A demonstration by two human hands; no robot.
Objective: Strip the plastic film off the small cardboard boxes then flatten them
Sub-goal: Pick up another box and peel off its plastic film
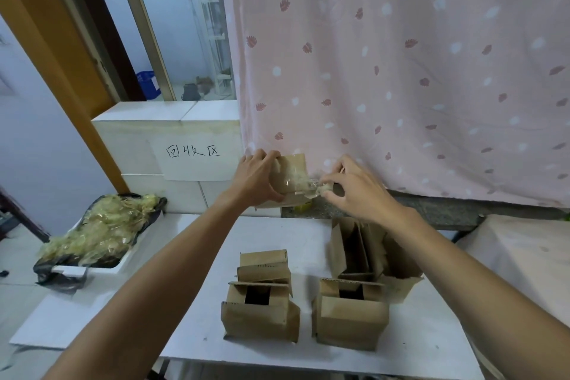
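Observation:
My left hand [257,176] grips a small cardboard box [291,171] held up above the far edge of the white table [197,287]. Clear plastic film [303,184] clings to the box's right side. My right hand [351,187] pinches a crumpled strand of that film just to the right of the box. Below my arms, several brown cardboard boxes stand on the table: one at front left [260,316], one at front right [350,316], and an open, partly collapsed one behind [364,251].
A white tray lined with a black bag [92,256] holds a heap of yellowish stripped film [101,225] at the left. A paper sign [192,153] hangs on the tiled ledge. A pink patterned curtain [416,86] hangs behind the table.

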